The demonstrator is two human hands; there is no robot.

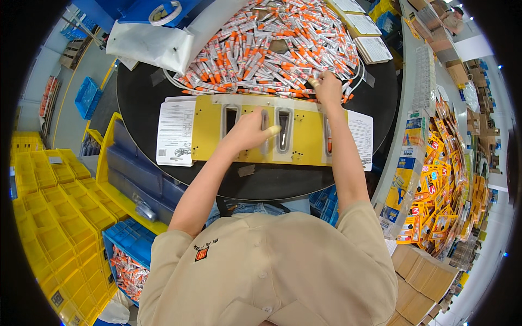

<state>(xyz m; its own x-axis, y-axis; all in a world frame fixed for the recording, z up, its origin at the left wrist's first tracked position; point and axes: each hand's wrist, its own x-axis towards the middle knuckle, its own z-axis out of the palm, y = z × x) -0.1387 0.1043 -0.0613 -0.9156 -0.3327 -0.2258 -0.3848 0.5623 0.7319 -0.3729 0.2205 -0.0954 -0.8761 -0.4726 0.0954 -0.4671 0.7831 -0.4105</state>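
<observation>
A yellow board (206, 133) with long slots lies across the round black table in front of me. Clear plastic blisters (283, 130) sit in the slots. Near the right end, one slot shows an orange-tipped tube (329, 144), partly behind my right forearm. My left hand (251, 132) rests over a middle slot, thumb spread from the fingers; the fingertips are partly hidden. At the near edge of a big heap of white tubes with orange caps (266, 51), my right hand (328, 89) has its fingers bent together. What lies between them is unclear. Both thumbs wear pale covers.
Printed cards (175, 133) lie at the board's left end, others (361, 136) at its right. Card stacks (374, 50) stand far right. Behind the heap's left side are a plastic sheet (147, 44) and a tape roll (165, 13). Yellow bins (60, 190) flank me left, orange packages (435, 185) right.
</observation>
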